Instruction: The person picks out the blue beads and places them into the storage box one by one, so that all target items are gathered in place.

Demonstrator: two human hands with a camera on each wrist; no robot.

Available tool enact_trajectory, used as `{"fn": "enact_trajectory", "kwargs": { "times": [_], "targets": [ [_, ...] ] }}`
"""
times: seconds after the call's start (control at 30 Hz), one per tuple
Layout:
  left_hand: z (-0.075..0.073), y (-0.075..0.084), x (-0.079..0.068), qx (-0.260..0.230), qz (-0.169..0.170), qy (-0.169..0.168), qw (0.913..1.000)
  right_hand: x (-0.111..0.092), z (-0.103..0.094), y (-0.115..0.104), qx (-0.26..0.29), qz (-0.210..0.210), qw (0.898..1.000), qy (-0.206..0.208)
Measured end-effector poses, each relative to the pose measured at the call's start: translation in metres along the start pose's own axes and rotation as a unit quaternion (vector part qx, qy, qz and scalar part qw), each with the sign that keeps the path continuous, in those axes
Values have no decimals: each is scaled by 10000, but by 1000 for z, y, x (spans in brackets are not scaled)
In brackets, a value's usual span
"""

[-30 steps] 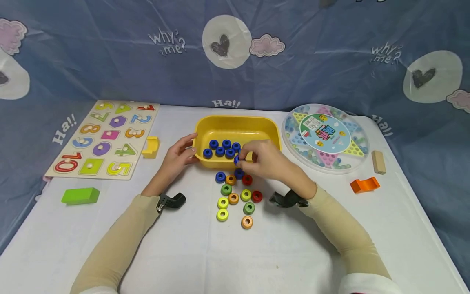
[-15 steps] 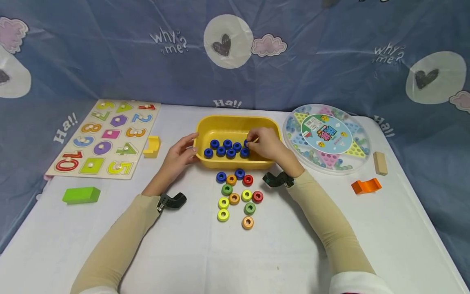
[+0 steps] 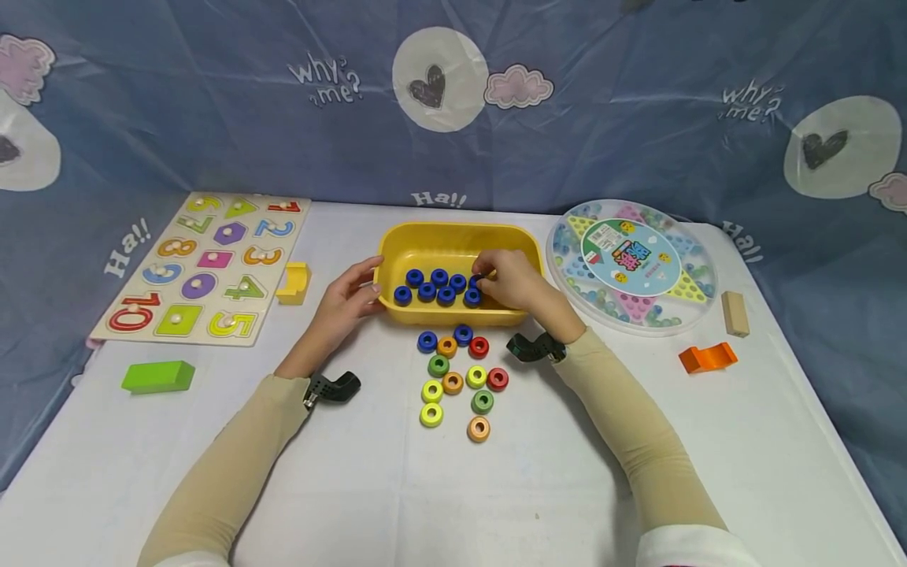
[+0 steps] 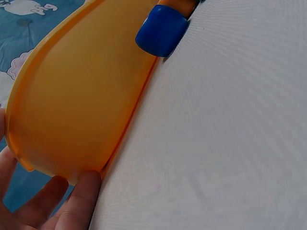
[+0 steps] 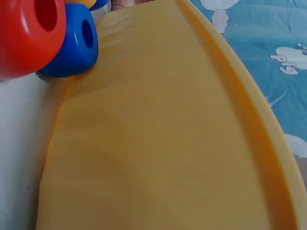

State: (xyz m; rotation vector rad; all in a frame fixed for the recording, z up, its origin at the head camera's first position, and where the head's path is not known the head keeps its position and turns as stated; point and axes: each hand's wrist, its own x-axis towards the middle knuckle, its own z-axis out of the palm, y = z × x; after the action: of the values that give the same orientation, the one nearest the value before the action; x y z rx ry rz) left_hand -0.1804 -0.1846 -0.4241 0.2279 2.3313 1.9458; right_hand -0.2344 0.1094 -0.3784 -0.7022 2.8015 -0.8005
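Observation:
A yellow tub (image 3: 453, 316) holds several blue ring beads (image 3: 426, 292), lined up in two rows. My left hand (image 3: 345, 303) rests at the tub's left end. In the left wrist view its fingers (image 4: 85, 194) touch the outside of the tub wall (image 4: 72, 110). Inside the tub, my right hand (image 3: 516, 279) pinches a blue bead (image 3: 475, 280) between thumb and fingertips at the right end of the back row; the fingertips partly cover it. From the right wrist the tub's outer wall (image 5: 144, 120) hides this hand's fingers.
In front of the tub lie loose ring beads, among them a blue one (image 3: 427, 341), a red one (image 3: 497, 379) and a yellow one (image 3: 431, 415). A number puzzle board (image 3: 234, 315) and green block (image 3: 158, 377) are left; a round marble game (image 3: 631, 260) and orange block (image 3: 708, 357) right.
My right hand has carried a blue bead from over the tub's front rim to the right end of the rows inside. The front row has gained a bead. My left hand stays put.

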Motion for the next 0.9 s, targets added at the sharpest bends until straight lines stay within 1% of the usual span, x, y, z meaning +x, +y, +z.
{"fn": "enact_trajectory", "kwargs": {
  "times": [0.1,0.17,0.2,0.23,0.3,0.37,0.43,0.47,0.57,0.63,0.7,0.77,0.83,0.9],
  "targets": [
    [0,-1,0,17,-39,1,10000,-3,0,-2,-34,-190,9994,290],
    [0,0,-1,16,-47,-2,10000,-9,0,-7,-186,-495,9965,644],
    [0,0,-1,18,-48,-4,10000,-13,0,-12,-253,-681,9937,854],
    [0,4,-3,20,-67,-13,10000,-19,0,-18,-338,-870,9900,1054],
    [0,5,-3,8,-67,-22,10000,-31,0,-31,-497,-1256,9810,1394],
    [0,5,-3,0,-61,-31,10000,-45,1,-42,-522,-1520,9746,1558],
    [1,5,-2,-6,-57,-44,10000,-59,3,-50,-563,-1590,9742,1501],
    [0,1,0,-17,-30,-41,10000,-66,6,-52,-601,-1574,9753,1428],
    [0,0,0,-45,2,-50,10000,-83,15,-53,-864,-1387,9813,1021],
    [0,0,0,-53,25,-55,10000,-89,23,-51,-1160,-1287,9817,795],
    [0,0,0,-55,39,-50,10000,-92,31,-47,-1427,-1253,9798,631],
    [-1,0,0,-53,45,-46,10000,-92,38,-43,-1530,-1255,9788,538],
    [-1,0,0,-29,29,-45,10000,-89,42,-40,-1487,-1253,9796,506],
    [-1,0,0,-9,23,-46,10000,-87,45,-38,-1305,-1210,9827,520]
  ]
}}
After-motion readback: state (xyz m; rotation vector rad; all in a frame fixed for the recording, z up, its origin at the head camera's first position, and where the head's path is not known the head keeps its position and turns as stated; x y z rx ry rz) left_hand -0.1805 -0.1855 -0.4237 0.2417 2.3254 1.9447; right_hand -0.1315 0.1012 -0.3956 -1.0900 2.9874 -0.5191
